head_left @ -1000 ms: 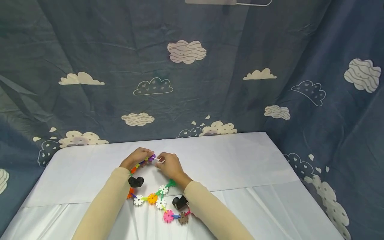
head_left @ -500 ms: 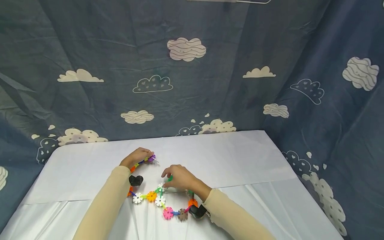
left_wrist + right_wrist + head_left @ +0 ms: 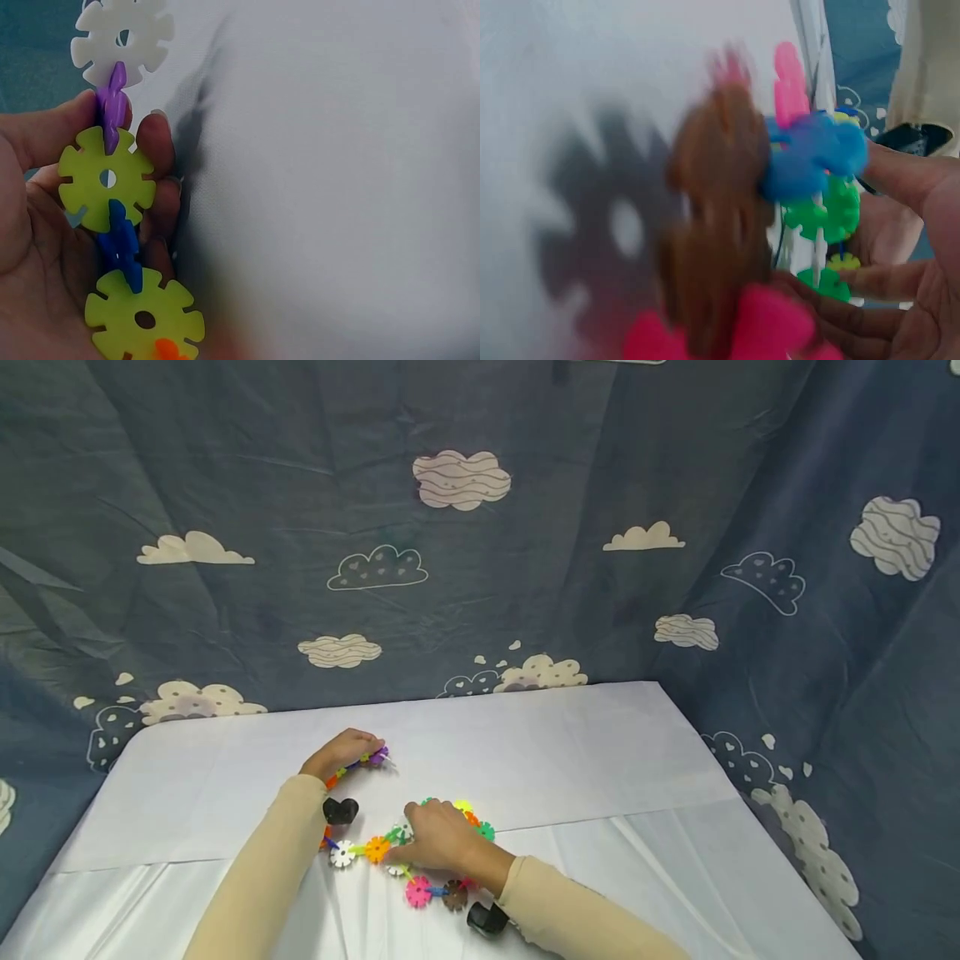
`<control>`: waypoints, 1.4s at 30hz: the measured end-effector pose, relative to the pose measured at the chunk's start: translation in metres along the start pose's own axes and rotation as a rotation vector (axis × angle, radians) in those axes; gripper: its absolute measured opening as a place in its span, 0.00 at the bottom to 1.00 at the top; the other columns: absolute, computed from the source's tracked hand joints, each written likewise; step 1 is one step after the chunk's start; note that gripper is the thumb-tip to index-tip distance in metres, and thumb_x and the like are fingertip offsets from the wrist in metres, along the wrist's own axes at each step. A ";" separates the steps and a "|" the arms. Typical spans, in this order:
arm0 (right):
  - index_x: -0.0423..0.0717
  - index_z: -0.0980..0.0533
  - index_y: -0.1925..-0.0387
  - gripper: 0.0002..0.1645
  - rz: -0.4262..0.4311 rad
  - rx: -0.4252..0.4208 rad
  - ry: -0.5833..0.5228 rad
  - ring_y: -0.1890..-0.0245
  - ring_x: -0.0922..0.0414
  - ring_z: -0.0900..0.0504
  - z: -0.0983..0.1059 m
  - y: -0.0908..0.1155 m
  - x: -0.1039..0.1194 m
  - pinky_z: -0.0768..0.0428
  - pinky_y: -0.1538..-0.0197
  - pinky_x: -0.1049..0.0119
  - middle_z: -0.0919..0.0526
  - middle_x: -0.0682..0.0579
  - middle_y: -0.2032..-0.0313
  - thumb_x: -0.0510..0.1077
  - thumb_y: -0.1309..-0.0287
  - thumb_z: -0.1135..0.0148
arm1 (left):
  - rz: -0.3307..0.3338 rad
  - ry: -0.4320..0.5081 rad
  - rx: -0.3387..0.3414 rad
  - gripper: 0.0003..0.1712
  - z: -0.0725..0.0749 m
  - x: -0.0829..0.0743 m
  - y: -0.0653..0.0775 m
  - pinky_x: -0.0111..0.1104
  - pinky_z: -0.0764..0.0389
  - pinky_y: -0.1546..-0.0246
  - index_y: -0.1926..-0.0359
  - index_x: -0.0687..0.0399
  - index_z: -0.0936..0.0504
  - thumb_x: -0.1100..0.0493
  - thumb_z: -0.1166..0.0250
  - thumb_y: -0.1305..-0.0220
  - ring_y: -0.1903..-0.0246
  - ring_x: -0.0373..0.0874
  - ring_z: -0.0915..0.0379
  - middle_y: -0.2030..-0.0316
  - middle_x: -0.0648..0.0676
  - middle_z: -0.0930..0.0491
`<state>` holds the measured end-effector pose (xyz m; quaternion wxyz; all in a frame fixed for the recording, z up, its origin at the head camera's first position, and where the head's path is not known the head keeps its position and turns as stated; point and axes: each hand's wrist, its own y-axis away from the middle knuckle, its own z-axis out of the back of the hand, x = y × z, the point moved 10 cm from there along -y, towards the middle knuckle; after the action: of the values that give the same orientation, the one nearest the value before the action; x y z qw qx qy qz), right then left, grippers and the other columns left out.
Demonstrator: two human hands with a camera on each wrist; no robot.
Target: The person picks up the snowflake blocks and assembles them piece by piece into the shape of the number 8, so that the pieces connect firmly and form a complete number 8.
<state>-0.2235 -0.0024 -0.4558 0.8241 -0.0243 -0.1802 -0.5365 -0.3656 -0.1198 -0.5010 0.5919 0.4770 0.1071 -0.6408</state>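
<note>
A chain of notched plastic interlocking discs (image 3: 377, 850) in many colours lies curved on the white table. My left hand (image 3: 342, 754) holds one end, thumb and fingers pinching at a purple disc (image 3: 112, 109). Beyond it a white disc (image 3: 124, 37) sticks out at the tip; yellow discs (image 3: 106, 178) and a blue one (image 3: 122, 244) run along the palm. My right hand (image 3: 446, 839) is over the chain's middle, thumb and fingers spread apart, and hides part of it. In the right wrist view, a blurred brown disc (image 3: 720, 195) and a blue disc (image 3: 814, 157) are close by.
Green and yellow discs (image 3: 486, 831) show past the right hand's far side. A pink disc (image 3: 418, 892) lies nearest the front. Black camera mounts (image 3: 487, 919) sit on both wrists. A dark cloud-patterned curtain (image 3: 525, 568) stands behind the white-covered table (image 3: 570, 760).
My right hand has left the white disc at the chain's tip and come down toward the front, over the chain's middle. The left hand keeps its hold in the same place.
</note>
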 end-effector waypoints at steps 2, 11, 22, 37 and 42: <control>0.42 0.22 0.62 0.34 -0.009 -0.010 0.029 0.79 0.60 0.26 -0.002 -0.002 0.002 0.23 0.69 0.66 0.24 0.54 0.79 0.68 0.52 0.32 | -0.005 -0.002 -0.003 0.27 0.000 0.000 0.000 0.55 0.41 0.35 0.40 0.66 0.27 0.48 0.48 0.28 0.37 0.61 0.39 0.39 0.66 0.31; 0.41 0.21 0.65 0.32 -0.042 -0.065 0.043 0.79 0.61 0.30 -0.002 -0.005 0.001 0.24 0.68 0.66 0.25 0.54 0.79 0.66 0.54 0.29 | -0.013 -0.014 -0.009 0.28 0.000 -0.004 0.004 0.55 0.42 0.34 0.38 0.67 0.29 0.49 0.48 0.28 0.36 0.63 0.41 0.38 0.67 0.32; 0.39 0.21 0.51 0.33 -0.037 -0.110 -0.100 0.74 0.61 0.23 0.002 -0.003 -0.003 0.20 0.60 0.64 0.17 0.52 0.73 0.59 0.50 0.28 | -0.013 -0.005 -0.012 0.27 0.000 -0.002 0.004 0.55 0.40 0.35 0.41 0.66 0.26 0.49 0.48 0.28 0.37 0.62 0.39 0.40 0.66 0.30; 0.43 0.20 0.53 0.23 0.042 -0.138 -0.373 0.76 0.63 0.29 0.034 -0.020 -0.021 0.28 0.72 0.72 0.24 0.57 0.74 0.37 0.55 0.28 | -0.027 0.105 -0.048 0.17 -0.001 0.004 0.011 0.49 0.33 0.45 0.66 0.56 0.22 0.50 0.49 0.26 0.55 0.50 0.32 0.64 0.54 0.26; 0.42 0.21 0.51 0.22 0.003 -0.053 -0.386 0.76 0.61 0.30 0.039 -0.032 -0.028 0.29 0.72 0.70 0.26 0.56 0.75 0.35 0.52 0.31 | -0.021 0.155 -0.076 0.17 -0.002 0.009 0.015 0.42 0.34 0.54 0.70 0.55 0.26 0.51 0.49 0.26 0.64 0.47 0.34 0.70 0.52 0.29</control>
<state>-0.2727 0.0174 -0.4333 0.7741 -0.1488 -0.3208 -0.5252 -0.3504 -0.1286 -0.5024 0.5927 0.5013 0.1819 -0.6035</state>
